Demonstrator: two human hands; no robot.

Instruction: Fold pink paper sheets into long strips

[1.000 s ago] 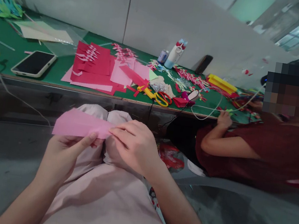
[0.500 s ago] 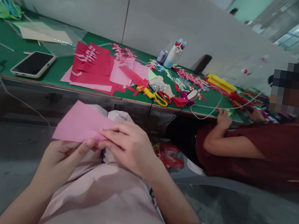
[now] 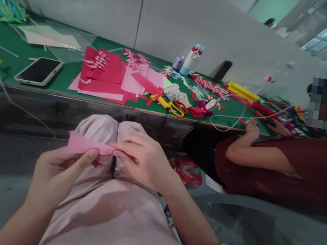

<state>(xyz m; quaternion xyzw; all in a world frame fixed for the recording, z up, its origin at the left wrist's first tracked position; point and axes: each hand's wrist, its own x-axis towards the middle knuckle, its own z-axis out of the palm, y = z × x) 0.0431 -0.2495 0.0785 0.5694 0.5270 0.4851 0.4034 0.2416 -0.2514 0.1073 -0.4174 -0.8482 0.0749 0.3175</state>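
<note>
A narrow pink paper (image 3: 84, 144) is held over my lap, between both hands. My left hand (image 3: 58, 172) grips its lower edge, with the thumb on top and the fingers beneath. The right end of the paper is pinched by my right hand (image 3: 142, 158), its thumb and fingers pressed together. Red sheets (image 3: 106, 68) and pink sheets (image 3: 133, 79) lie on the green table (image 3: 74, 56) beyond my knees, with cut pink-and-white strips on some of them. Yellow-handled scissors (image 3: 176, 108) rest near the table's front edge.
A phone (image 3: 39, 71) lies on the left of the table. Toward the back stand a can (image 3: 178, 62), a white bottle (image 3: 192, 60) and a dark phone (image 3: 223, 70). A white cable (image 3: 14, 104) hangs at the left. A person in a dark red shirt (image 3: 295, 168) works at the right.
The pink paper now shows as a narrow band instead of a wide sheet. My left hand has shifted slightly left. The other person's near hand has moved a little right.
</note>
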